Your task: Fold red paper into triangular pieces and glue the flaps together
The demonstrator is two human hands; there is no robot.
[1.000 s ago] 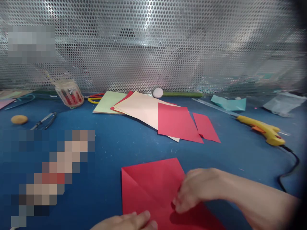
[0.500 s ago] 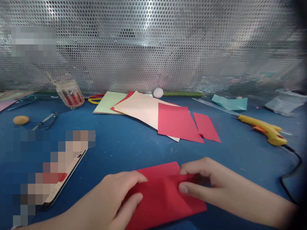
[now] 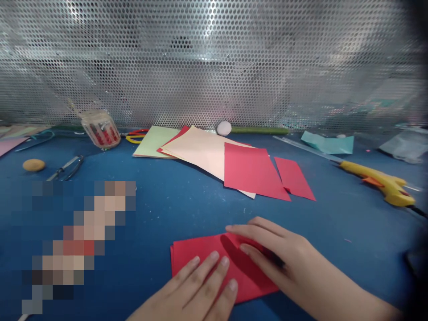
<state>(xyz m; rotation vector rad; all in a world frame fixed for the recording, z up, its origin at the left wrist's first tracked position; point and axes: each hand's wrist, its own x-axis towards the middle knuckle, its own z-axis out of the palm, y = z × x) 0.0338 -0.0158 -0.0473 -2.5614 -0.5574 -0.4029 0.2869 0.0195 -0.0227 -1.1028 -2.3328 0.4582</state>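
Already doubled over, the red paper (image 3: 207,245) lies on the worktop (image 3: 180,209) in front of the cream sheets (image 3: 200,147), its layers not quite meeting at the left. The left hand (image 3: 197,290) spreads flat across it; the right hand (image 3: 287,252) touches it, thumb and fingers parted.

Folded sheet (image 3: 242,273): matt ppr; bk panel (image 3: 187,89): perf. metal, glossy.

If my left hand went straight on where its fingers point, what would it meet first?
Probably your right hand, close ahead at the same red paper, though depth is unclear.
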